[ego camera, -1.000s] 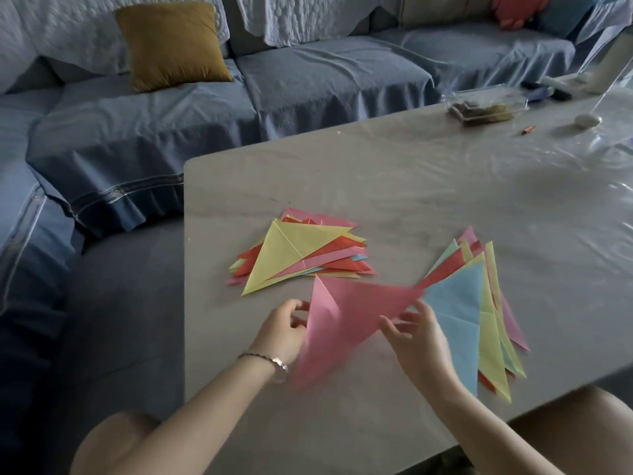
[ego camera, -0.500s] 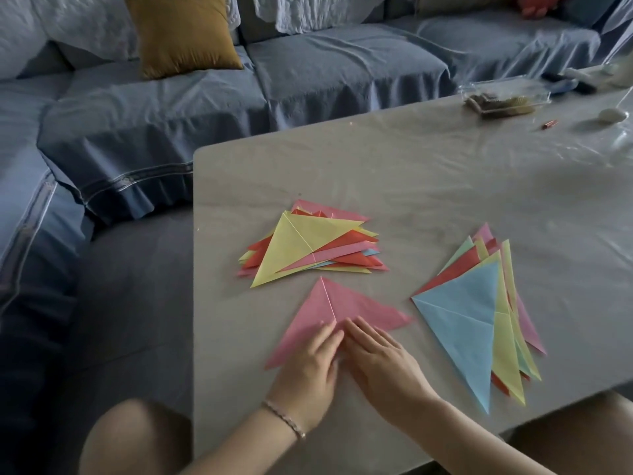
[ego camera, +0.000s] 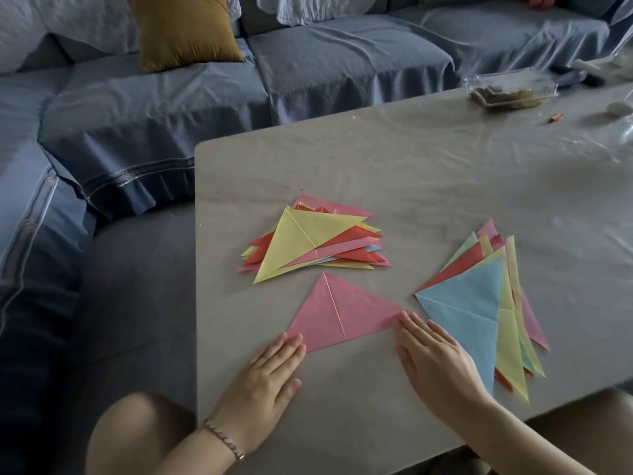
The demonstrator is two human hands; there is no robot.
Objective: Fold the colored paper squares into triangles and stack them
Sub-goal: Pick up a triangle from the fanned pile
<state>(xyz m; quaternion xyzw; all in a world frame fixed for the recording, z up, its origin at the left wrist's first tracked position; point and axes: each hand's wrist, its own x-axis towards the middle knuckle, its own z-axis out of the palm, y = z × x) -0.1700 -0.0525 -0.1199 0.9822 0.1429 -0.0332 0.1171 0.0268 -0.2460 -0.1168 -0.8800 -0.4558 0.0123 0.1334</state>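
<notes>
A pink paper triangle (ego camera: pixel 337 311) lies flat on the grey table (ego camera: pixel 411 173), with a crease down its middle. My left hand (ego camera: pixel 265 382) rests flat with its fingertips on the triangle's lower left corner. My right hand (ego camera: pixel 435 361) lies flat with its fingertips on the right corner. Behind the pink one sits a pile of folded triangles (ego camera: pixel 315 240) topped by a yellow one. A second pile (ego camera: pixel 486 303), topped by a light blue triangle, lies to the right, partly under my right hand.
A clear plastic box (ego camera: pixel 510 92) stands at the table's far right, with a small red object (ego camera: pixel 555 118) and a white object (ego camera: pixel 618 108) near it. A blue-covered sofa (ego camera: pixel 308 63) with a mustard cushion (ego camera: pixel 185 29) runs behind and left of the table.
The pink paper was held up in both hands, then laid on the table. My hands pressed at its middle and have slid apart to its two corners.
</notes>
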